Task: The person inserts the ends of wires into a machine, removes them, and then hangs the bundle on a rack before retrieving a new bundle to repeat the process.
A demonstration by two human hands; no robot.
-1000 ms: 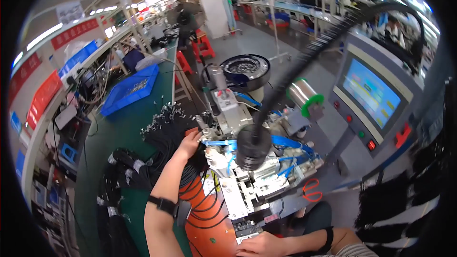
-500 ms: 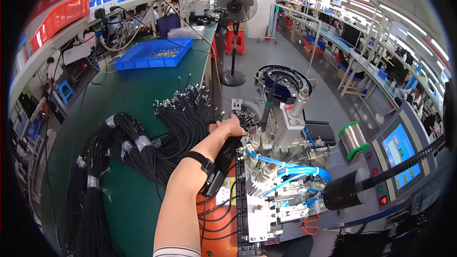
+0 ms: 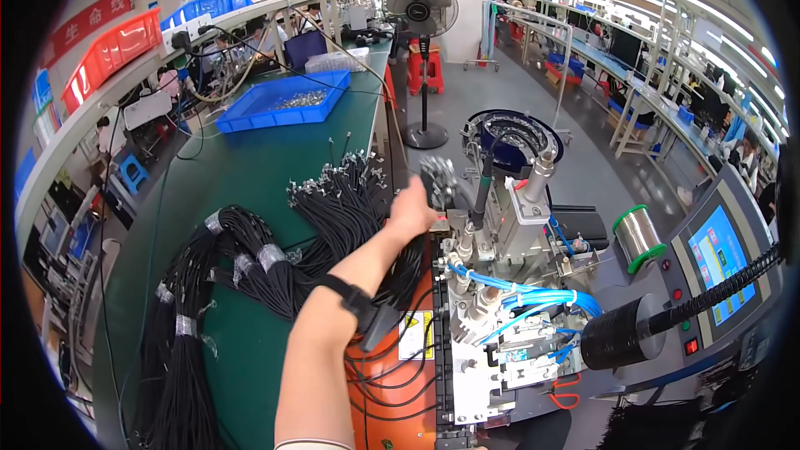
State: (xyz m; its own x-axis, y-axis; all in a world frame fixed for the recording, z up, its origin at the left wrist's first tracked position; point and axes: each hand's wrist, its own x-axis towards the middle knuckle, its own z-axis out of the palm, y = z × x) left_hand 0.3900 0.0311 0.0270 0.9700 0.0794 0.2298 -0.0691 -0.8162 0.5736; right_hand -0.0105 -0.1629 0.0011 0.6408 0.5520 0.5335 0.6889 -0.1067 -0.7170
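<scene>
My left hand [image 3: 412, 210] reaches forward over the left side of the machine [image 3: 487, 317], its fingers closed. Just beyond the fingers, a bundle of black cables [image 3: 440, 177] with shiny metal ends shows, blurred by motion; the hand appears to grip it. A black strap with a small device [image 3: 360, 310] is around my forearm. Left of the hand, a large pile of black cables [image 3: 342, 208] with metal tips lies on the green table [image 3: 242, 350]. My right hand is out of view.
Tied black cable bundles [image 3: 179, 325] lie further left. A blue tray [image 3: 283, 104] of small metal parts sits farther back. A round feeder bowl [image 3: 512, 140], a wire spool [image 3: 639, 238], a control screen [image 3: 721, 262], red-handled scissors [image 3: 567, 392] and a standing fan [image 3: 422, 8] are around the machine.
My left hand has shifted slightly, and the metal-tipped cable ends beyond it have risen and blurred. The whole view has moved a little, so the surroundings appear further right.
</scene>
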